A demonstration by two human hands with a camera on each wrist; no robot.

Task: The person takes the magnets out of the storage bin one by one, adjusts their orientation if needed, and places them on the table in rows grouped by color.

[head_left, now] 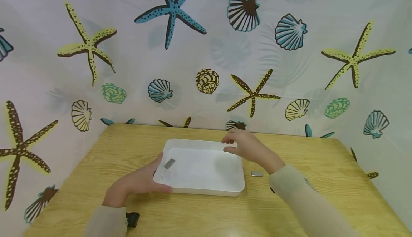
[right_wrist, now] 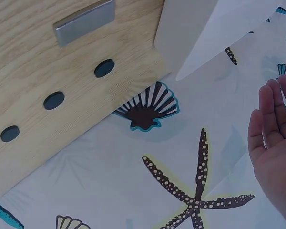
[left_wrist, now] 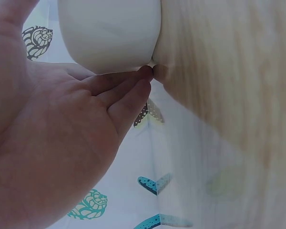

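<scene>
A shallow white tray (head_left: 199, 169) sits on the wooden table, with a small grey metal rectangle (head_left: 169, 163) inside near its left end. My left hand (head_left: 143, 178) holds the tray's near left corner, fingers along the end wall and thumb along the front wall. In the left wrist view those fingers (left_wrist: 128, 95) lie against the white wall. My right hand (head_left: 243, 144) hovers by the tray's back right corner, fingers loosely bent, thumb apart and nothing between them. Right of the tray lies a silver metal bar (right_wrist: 84, 23).
Three dark round discs (right_wrist: 53, 100) lie in a row near the table's (head_left: 199, 215) back edge in the right wrist view. A black item (head_left: 132, 219) lies beside the left sleeve, and a small dark piece (head_left: 272, 190) peeks out by the right sleeve. Shell-patterned cloth (head_left: 193, 58) surrounds the table.
</scene>
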